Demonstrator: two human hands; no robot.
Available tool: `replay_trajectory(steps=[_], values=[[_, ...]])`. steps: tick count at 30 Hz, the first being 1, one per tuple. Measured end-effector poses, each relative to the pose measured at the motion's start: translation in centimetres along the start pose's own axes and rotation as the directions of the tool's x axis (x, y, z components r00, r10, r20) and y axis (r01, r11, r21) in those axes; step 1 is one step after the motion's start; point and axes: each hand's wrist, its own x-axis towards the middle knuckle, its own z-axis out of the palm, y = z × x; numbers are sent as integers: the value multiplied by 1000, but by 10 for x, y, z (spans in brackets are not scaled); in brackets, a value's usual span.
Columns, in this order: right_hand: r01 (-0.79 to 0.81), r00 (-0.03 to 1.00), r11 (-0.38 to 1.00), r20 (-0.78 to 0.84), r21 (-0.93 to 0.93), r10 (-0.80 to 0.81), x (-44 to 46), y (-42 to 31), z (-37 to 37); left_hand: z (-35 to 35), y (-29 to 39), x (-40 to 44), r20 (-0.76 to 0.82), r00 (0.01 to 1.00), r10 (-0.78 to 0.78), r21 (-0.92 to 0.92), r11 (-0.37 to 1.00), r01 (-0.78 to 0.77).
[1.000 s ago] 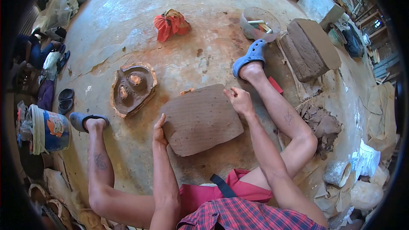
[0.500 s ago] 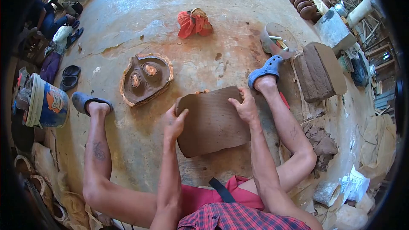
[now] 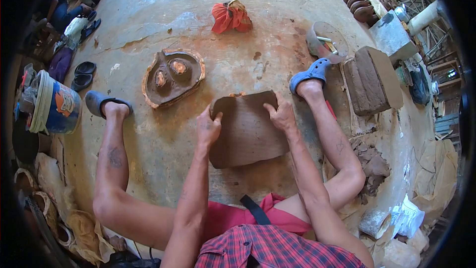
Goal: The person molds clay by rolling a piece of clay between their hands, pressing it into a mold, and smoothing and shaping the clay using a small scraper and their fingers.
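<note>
A flat brown clay slab (image 3: pixel 250 131) hangs between my two hands above the floor, in front of my body. My left hand (image 3: pixel 209 123) grips its left edge, thumb on the near face. At the upper right edge, my right hand (image 3: pixel 280 114) holds it with the thumb bent over the front. Beyond the slab's top edge shows a bit of an orange-brown rim (image 3: pixel 238 94); the rest of that thing is hidden. To the left lies a mould (image 3: pixel 202 72) with an orange-brown rim, lined with wet clay around two raised lumps.
A red cloth bundle (image 3: pixel 231 17) sits farther out. On the right stand a round tub (image 3: pixel 342 44) with tools and a thick clay block (image 3: pixel 367 82); clay scraps (image 3: pixel 372 164) lie nearer. A bucket (image 3: pixel 59 106) and sandals (image 3: pixel 83 75) are left. Another person's legs (image 3: pixel 64 17) show upper left.
My hands have carried the clay slab slightly forward, and it now covers more of the thing behind it. The right fingers have closed further around its edge. The view has shifted a little.
</note>
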Motion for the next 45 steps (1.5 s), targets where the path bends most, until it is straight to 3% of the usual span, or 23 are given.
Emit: replay_trajectory(steps=[1, 3, 5, 6, 7, 8, 9, 11, 12, 13, 15, 16, 18, 23, 30, 33, 37, 39, 41, 42, 45], values=[[-44, 999, 999, -9, 14, 44, 0, 7, 1, -1, -8, -3, 0, 1000, -1, -3, 1000, 1], [42, 996, 999, -76, -2, -42, 0, 9, -2, 0, -19, -2, -55, 998, 44, -206, 977, -54], [-101, 995, 995, -13, 25, 101, -5, 3, -7, -2, -35, -7, -3, 999, 43, -216, 975, -42], [-110, 994, 994, 0, 21, 110, -9, 4, -4, -1, -42, -11, -36, 997, 71, -345, 935, -79], [-59, 991, 998, -119, 33, 63, -11, 5, 0, -2, -49, -14, -72, 993, 98, -463, 878, -120], [-2, 970, 999, -242, 38, 11, -10, 6, 3, -11, -58, -23, 102, 994, 39, -529, 848, 22], [-5, 971, 999, -238, 39, 14, -13, 3, 6, -8, -67, -32, 103, 994, 33, -528, 849, 27], [140, 924, 990, -361, 14, -125, -19, -13, 6, 1, -86, -41, 100, 990, -97, -572, 808, 137], [176, 946, 968, -303, 178, -117, -23, -45, 8, 4, -78, -43, 82, 989, -123, -522, 840, 148], [160, 950, 969, -295, 185, -101, -26, -66, 16, 6, -67, -46, 89, 986, -138, -513, 842, 164], [368, 923, 870, -238, 328, -301, -26, -85, 42, 9, -41, -45, -213, 977, 0, -421, 902, -92], [426, 904, 821, -225, 380, -365, -27, -89, 60, 8, -36, -46, -208, 978, -3, -415, 906, -86], [301, 950, 837, -70, 458, -303, -39, -71, 106, 5, -27, -48, -151, 987, 54, -370, 923, -107], [281, 959, 826, -107, 488, -263, -35, -53, 112, 12, 9, -56, -71, 995, 73, -331, 939, -93], [259, 963, 910, -18, 324, -267, -19, -40, 126, 13, 13, -55, -20, 998, 67, -295, 953, -71], [246, 966, 837, -57, 488, -251, -19, -45, 120, 17, 7, -53, -33, 995, 90, -282, 955, -95], [302, 944, 577, -156, 759, -290, -9, -80, 97, 16, -3, -57, -74, 997, 8, -340, 940, -33], [276, 954, 633, -126, 723, -273, -9, -64, 118, 14, 0, -52, -146, 988, 41, -259, 963, -78], [258, 962, 797, -71, 547, -262, 6, -33, 135, 14, -3, -44, -164, 984, 73, -238, 965, -111], [269, 959, 795, -75, 543, -274, 9, -39, 130, 13, -2, -50, -158, 986, 50, -217, 973, -84], [166, 985, 537, -110, 827, -134, 17, -54, 122, 15, -9, -50, -168, 985, 30, -164, 985, -58]])
